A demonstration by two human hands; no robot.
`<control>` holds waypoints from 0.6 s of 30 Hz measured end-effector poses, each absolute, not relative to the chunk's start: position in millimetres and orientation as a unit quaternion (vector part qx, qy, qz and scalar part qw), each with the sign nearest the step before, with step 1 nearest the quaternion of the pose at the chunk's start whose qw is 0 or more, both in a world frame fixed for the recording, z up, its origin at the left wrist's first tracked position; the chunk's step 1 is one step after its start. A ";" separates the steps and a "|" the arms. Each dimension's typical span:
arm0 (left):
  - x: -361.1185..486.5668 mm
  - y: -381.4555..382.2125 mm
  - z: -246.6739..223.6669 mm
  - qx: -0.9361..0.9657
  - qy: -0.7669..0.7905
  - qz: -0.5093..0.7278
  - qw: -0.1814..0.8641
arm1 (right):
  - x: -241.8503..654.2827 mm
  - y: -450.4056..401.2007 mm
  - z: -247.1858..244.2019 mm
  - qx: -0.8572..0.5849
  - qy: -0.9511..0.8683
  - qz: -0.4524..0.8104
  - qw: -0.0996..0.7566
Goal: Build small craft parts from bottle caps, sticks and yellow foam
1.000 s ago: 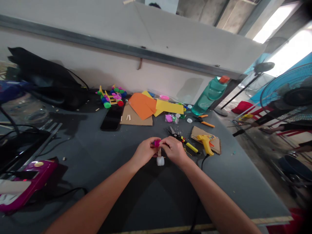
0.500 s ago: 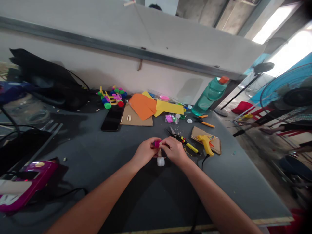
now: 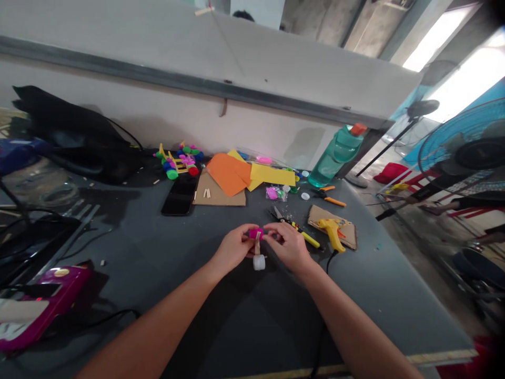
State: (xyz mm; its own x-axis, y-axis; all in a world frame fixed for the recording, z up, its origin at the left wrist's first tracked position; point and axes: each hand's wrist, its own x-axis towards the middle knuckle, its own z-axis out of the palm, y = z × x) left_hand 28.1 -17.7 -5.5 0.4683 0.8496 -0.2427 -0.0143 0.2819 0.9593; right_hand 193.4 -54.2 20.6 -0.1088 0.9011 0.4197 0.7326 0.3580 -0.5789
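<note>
My left hand [image 3: 233, 247] is closed on a small craft piece: a wooden stick [image 3: 258, 247] with a magenta bottle cap [image 3: 255, 233] at its far end and a whitish round cap [image 3: 259, 262] at its near end. My right hand [image 3: 290, 246] is just right of the magenta cap, its thumb and forefinger apart with nothing visible between them. Whether its fingertips touch the cap is hard to tell. Beyond that hand lie pliers with yellow handles [image 3: 307, 238]. A yellow glue gun [image 3: 334, 234] rests on a cardboard piece [image 3: 315, 215] to the right.
Farther back are a black phone [image 3: 178, 196], small toy cars [image 3: 179, 162], a cardboard sheet [image 3: 221, 199], orange paper [image 3: 229, 171], orange-handled pliers [image 3: 333, 199] and a teal bottle [image 3: 331, 158]. A magenta device [image 3: 59, 300] stands at left. The table's right edge drops to the floor.
My right thumb and forefinger, closed at the stick's end by the magenta cap before, have spread and drawn back slightly right. My left hand keeps its hold.
</note>
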 end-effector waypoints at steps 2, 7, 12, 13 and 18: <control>27.7 -17.4 -7.3 0.508 0.406 0.312 0.693 | 192.7 -65.1 25.4 -0.585 -0.731 0.108 0.333; 24.1 -16.2 -6.5 0.545 0.421 0.303 0.658 | 178.1 -89.7 26.4 -0.611 -0.767 0.069 0.183; 20.5 -12.7 1.1 0.557 0.453 0.294 0.631 | 170.8 -87.6 20.0 -0.613 -0.773 0.033 0.160; 20.0 -11.9 2.2 0.556 0.458 0.292 0.630 | 172.6 -85.5 19.3 -0.616 -0.769 0.037 0.166; 12.5 -6.5 6.2 0.585 0.490 0.284 0.581 | 193.2 -72.2 17.1 -0.618 -0.753 0.035 0.222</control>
